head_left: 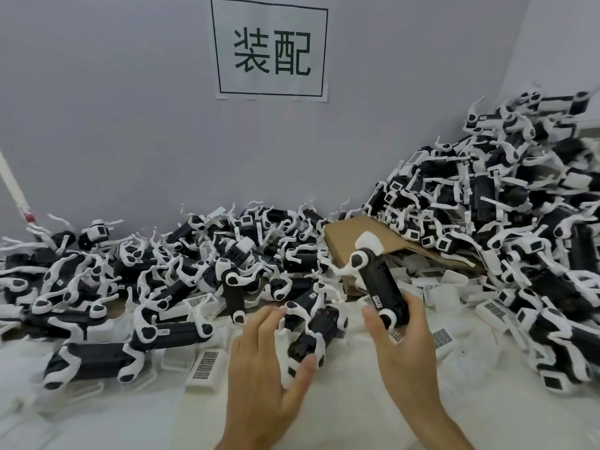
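At the near edge, a bare strip of white-covered desk (324,417) gives the only open room, running between two forearms that enter from below. The left grip (259,358) is released, fingers spread and nearly straight, its thumb tip touching the lying toy dog (319,323), a black body with white legs that rests on the desk just right of the palm. The right grip (402,345) is grasping the raised toy dog (378,280) by its lower end, thumb on the near side and fingers wrapped behind. That toy tilts up and away to the left, its white head uppermost, clear of the desk. The two toys stand near each other but apart.

White slatted covers (207,368) lie scattered on both sides of the hands, hemming the free strip. Beyond them a low pile (162,271) of the same toys fills the left and middle. A cardboard sheet (344,235) juts from under a tall heap (503,206) that climbs the right side. A grey wall (113,108) closes the far edge, carrying a paper sign (271,48) with two printed characters.
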A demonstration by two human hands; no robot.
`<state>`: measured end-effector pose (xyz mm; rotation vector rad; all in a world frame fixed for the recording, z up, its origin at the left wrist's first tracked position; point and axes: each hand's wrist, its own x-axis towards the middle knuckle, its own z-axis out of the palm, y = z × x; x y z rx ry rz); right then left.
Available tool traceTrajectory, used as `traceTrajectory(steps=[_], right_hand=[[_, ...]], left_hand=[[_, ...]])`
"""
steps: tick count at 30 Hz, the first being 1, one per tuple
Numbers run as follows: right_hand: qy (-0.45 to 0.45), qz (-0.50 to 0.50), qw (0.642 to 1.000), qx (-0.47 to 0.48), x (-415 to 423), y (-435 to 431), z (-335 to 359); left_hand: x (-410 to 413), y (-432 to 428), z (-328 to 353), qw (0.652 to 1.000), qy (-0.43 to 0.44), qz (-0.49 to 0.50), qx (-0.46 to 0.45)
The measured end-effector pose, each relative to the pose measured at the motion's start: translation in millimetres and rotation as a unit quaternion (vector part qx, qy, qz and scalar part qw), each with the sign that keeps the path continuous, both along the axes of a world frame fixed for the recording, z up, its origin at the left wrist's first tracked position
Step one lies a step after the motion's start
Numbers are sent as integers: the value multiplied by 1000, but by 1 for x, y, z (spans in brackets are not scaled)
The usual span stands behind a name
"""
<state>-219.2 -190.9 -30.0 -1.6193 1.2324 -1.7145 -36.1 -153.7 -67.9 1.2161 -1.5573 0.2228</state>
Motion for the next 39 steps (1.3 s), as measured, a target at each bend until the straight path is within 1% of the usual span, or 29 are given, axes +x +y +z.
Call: traceTrajectory(steps=[1,3,6,8,10,11,13,15,16,17,19,21,23,24,25,27,29,31,32,33,34,37,39], right_hand=[[-26,-4,1000,-1,-2,1,3],[-52,2,999,-15,-4,4,6],[-16,63,997,-38,-1,10,4],[40,136,989,-42,2,13,0],[100,191,975,-44,2,13,-5],[119,203,971,-43,2,13,-6],[120,201,971,-42,1,11,-5],[85,172,980,-47,1,8,-4],[67,152,985,-50,0,6,-4],[57,136,988,-55,-1,4,-3],[73,120,988,-70,-3,1,-3],[122,104,985,-61,-4,-3,-6],[182,69,981,-13,-8,-11,-13],[214,53,975,21,-11,-16,-17],[254,42,965,54,-16,-20,-20],[347,41,932,100,-24,-26,-25],[408,72,904,108,-24,-27,-29],[451,116,877,114,-17,-25,-35],[469,129,866,114,-14,-23,-38],[474,130,864,109,-11,-22,-40],[462,123,872,101,-10,-21,-41],[411,86,903,89,-11,-21,-37],[382,87,914,106,-12,-21,-33]], left_hand=[[-4,0,1,999,-29,-3,-37],[-16,2,7,995,-53,-34,-72],[-33,3,8,990,-110,-75,-51],[-39,2,3,983,-160,-88,-11],[-40,0,2,979,-171,-104,25],[-39,0,1,978,-173,-110,49],[-36,1,1,967,-181,-112,138],[-33,1,-3,955,-175,-70,230],[-30,0,-6,949,-155,-57,267],[-28,-2,-9,950,-125,-56,282],[-26,-3,-6,955,-57,-74,282],[-23,-3,-1,960,40,-109,254],[-19,-5,-2,948,163,-142,233],[-17,-5,-2,941,202,-150,227],[-17,-6,-2,938,225,-150,216],[-18,-8,-1,934,265,-135,200],[-19,-8,-1,933,279,-103,203],[-19,-7,-4,936,278,-74,205],[-19,-7,-4,931,291,-68,210],[-19,-6,-2,917,324,-74,222],[-20,-6,1,891,375,-96,236],[-22,-6,13,783,513,-204,286],[-24,-7,19,705,592,-261,289]])
